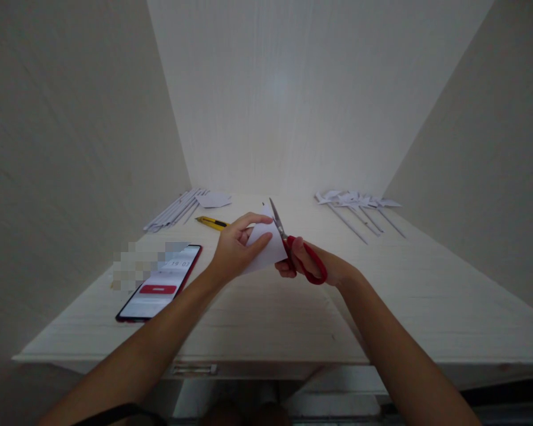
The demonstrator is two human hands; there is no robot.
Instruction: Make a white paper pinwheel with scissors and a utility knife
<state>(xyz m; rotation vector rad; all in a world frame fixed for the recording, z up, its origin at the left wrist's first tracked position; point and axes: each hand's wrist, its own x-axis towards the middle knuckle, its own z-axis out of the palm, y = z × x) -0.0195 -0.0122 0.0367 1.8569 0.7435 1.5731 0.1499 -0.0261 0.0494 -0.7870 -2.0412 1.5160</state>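
My left hand (240, 242) pinches a small white piece of paper (266, 251) between thumb and fingers, above the middle of the table. In my right hand (299, 260) is a pair of scissors (313, 264) with red handles, my fingers closed through the loops. The metal blades point away from me and lie at the paper's right edge; they appear slightly apart. Whether they have cut into the paper I cannot tell. Just beyond my left hand a yellow utility knife (211, 223) lies on the table, partly hidden by that hand.
A phone (160, 290) with a lit screen lies at the left. Behind it are several rolled paper sticks (173, 210) and some white paper pieces (214, 199). Several paper pinwheels (359, 204) on sticks lie at the back right. Walls enclose the white table (426, 296) on three sides.
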